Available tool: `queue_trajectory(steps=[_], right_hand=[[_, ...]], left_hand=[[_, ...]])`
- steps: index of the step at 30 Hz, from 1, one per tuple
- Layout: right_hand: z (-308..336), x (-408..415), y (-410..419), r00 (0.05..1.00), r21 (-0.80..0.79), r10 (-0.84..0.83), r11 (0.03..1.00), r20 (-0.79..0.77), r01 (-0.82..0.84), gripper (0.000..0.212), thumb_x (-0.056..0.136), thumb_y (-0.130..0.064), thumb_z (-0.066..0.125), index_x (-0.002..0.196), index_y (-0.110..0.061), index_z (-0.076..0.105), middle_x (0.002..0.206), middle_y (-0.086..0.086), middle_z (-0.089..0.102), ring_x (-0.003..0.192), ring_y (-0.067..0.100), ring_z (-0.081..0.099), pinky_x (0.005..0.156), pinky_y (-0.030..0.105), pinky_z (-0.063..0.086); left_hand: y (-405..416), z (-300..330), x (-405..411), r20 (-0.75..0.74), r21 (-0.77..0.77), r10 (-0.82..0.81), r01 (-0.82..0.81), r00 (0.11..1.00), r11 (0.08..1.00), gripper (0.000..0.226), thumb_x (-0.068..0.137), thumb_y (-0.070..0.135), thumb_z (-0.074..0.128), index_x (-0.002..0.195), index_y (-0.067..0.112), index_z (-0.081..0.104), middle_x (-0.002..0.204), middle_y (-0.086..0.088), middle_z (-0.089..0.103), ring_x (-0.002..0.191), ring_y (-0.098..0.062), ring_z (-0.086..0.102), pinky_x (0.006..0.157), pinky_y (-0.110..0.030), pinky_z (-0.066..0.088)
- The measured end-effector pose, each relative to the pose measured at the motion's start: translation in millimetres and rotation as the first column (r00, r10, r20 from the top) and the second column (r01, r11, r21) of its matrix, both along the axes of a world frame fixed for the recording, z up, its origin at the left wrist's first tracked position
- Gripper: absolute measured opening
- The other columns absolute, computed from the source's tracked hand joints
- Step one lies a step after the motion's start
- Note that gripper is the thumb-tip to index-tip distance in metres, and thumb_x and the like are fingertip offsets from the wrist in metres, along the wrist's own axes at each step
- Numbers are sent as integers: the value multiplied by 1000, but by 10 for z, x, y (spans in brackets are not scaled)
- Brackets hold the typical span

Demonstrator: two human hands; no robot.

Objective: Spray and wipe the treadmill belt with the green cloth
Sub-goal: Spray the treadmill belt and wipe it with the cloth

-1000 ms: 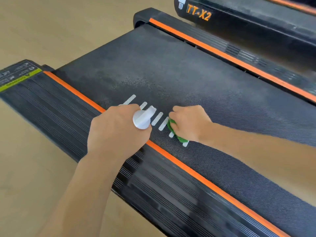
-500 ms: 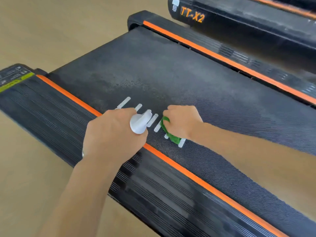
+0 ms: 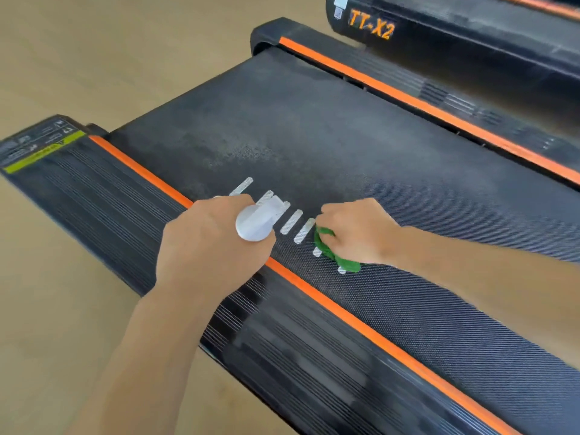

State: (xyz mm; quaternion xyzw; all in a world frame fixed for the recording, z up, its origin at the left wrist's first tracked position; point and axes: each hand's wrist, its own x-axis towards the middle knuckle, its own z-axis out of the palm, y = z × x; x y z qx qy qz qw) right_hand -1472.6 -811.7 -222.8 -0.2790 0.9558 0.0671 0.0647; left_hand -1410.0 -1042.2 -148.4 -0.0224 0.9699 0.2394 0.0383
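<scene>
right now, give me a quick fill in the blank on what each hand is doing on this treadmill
1. The right hand presses a ____ cloth onto the belt.
2. The left hand grips a white ____ bottle.
3. The stripe beside the belt is ____.

Missing words: green; spray; orange

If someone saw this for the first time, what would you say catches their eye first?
Probably the green cloth bunched under the right hand on the black treadmill belt, beside a row of white dashes. Next, the left hand gripping a white spray bottle over the orange stripe.
</scene>
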Motion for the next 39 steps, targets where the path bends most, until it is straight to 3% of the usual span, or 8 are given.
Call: queue_trajectory(steps=[5, 8, 11, 17, 23, 30, 34, 39], right_hand=[[282, 22, 216, 972, 99, 179, 976, 154, -195, 23, 101, -32, 41, 96, -24, 62, 95, -9, 55, 83, 19, 55, 67, 31, 39], [226, -260, 22, 1000, 47, 18, 999, -4, -18, 28, 101, -34, 38, 96, -23, 63, 97, -7, 58, 91, 23, 59, 70, 34, 43], [22, -219, -26, 1000, 46, -28, 999, -4, 28, 28, 102, -37, 38, 100, -23, 62, 100, -7, 57, 99, 25, 61, 72, 35, 43], [230, 301, 310, 946, 44, 120, 989, 300, -139, 22, 100, -35, 39, 84, -28, 51, 89, -12, 52, 86, 16, 55, 70, 33, 43], [125, -180, 28, 997, 21, -77, 997, 23, 76, 28, 102, -38, 38, 96, -25, 62, 96, -6, 55, 101, 26, 60, 72, 36, 42], [140, 432, 432, 943, -39, 76, 997, 325, -67, 25, 100, -33, 39, 96, -32, 63, 112, -17, 63, 99, 13, 61, 79, 34, 49], [15, 587, 747, 995, -144, -39, 988, 93, 52, 25, 96, -42, 35, 75, -32, 44, 78, -14, 45, 67, 11, 50, 59, 32, 43], [-230, 753, 787, 981, -238, -154, 964, -121, 122, 27, 93, -39, 39, 74, -26, 53, 72, -12, 39, 55, 16, 48, 45, 26, 33]], left_hand=[[38, 34, 4, 7, -37, -66, 66, 998, 997, 24, 95, 37, 59, 80, 18, 59, 76, 1, 65, 79, -28, 64, 77, -36, 53], [128, 32, 6, -13, -179, -179, 174, 984, 968, 34, 98, 37, 56, 71, 19, 47, 74, 0, 59, 79, -29, 64, 75, -34, 54], [193, 48, -19, -8, -222, -264, 256, 964, 941, 42, 100, 36, 54, 65, 24, 33, 74, 2, 54, 80, -29, 61, 77, -36, 55], [215, -1, -77, 10, -94, -212, 212, 977, 973, 33, 97, 42, 57, 72, 20, 49, 73, 2, 58, 77, -26, 60, 71, -32, 50], [325, -90, -123, -35, -60, -237, 234, 971, 970, 32, 97, 44, 58, 78, 18, 57, 80, 1, 66, 82, -27, 65, 72, -34, 52], [339, -55, -211, 26, -55, -277, 278, 960, 959, 34, 96, 42, 59, 75, 16, 57, 79, 1, 65, 84, -23, 64, 76, -34, 53], [443, -78, -235, 127, -103, -328, 342, 936, 934, 34, 93, 45, 59, 76, 16, 58, 79, 1, 65, 87, -24, 64, 71, -32, 46], [492, -121, -330, 190, -220, -320, 358, 928, 907, 29, 95, 45, 50, 84, 21, 63, 86, 6, 64, 92, -24, 62, 76, -33, 41]])
